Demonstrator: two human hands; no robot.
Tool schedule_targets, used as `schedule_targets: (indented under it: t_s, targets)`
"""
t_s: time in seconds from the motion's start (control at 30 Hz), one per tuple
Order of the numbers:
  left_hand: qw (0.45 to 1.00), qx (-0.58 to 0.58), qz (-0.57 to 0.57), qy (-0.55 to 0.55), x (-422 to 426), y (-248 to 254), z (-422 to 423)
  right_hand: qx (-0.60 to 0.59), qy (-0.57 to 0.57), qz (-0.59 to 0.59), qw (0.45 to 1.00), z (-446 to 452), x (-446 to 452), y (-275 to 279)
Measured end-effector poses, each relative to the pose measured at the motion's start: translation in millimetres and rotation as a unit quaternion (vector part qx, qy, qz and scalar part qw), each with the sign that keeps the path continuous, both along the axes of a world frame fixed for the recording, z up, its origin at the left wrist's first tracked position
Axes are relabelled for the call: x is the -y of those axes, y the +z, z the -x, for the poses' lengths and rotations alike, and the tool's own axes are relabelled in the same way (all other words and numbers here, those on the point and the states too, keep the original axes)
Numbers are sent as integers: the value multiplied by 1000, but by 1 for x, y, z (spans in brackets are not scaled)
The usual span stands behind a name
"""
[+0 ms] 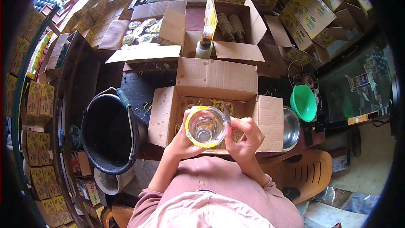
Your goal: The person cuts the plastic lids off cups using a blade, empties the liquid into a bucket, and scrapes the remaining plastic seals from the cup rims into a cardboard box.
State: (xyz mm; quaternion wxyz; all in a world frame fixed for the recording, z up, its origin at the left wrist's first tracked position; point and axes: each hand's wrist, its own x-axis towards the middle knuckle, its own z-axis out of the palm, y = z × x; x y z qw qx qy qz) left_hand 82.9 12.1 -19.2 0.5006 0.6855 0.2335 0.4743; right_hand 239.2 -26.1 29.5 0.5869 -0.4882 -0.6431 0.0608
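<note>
My left hand (185,138) is wrapped round a clear plastic cup (206,127) with a yellow printed band at its rim. The cup's mouth faces me and I look down into it. At the cup's right edge my right hand (244,138) is closed in a pinch. A thin, dark, blade-like piece (228,112) sticks up from its fingertips beside the rim; its exact kind is unclear. Both hands are over an open cardboard box (217,76), where thin yellowish scraps (219,102) lie on the bottom.
A black bucket (110,133) stands on the left. On the right are a green bowl (303,103) and a metal bowl (291,128). Behind are a carton of sealed cups (143,29), a carton with stacked cups (231,27), and a bottle (206,42). An orange chair (308,171) is beside me.
</note>
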Motion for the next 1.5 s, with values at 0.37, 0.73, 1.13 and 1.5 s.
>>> schedule_targets:
  t_s: [0.37, 0.73, 1.13, 1.5]
  targets:
    - [997, 25, 54, -51, 0, 5, -1, -42, 2, 16, 999, 1, -4, 0]
    - [968, 154, 194, -36, 1, -10, -15, -44, -26, 22, 998, 9, -3, 5]
    - [993, 72, 88, -18, 3, -1, -16, 32, -51, -25, 998, 8, -6, -2]
    - [997, 60, 39, -15, 0, -4, -15, 1, -35, 7, 999, 5, -2, -2]
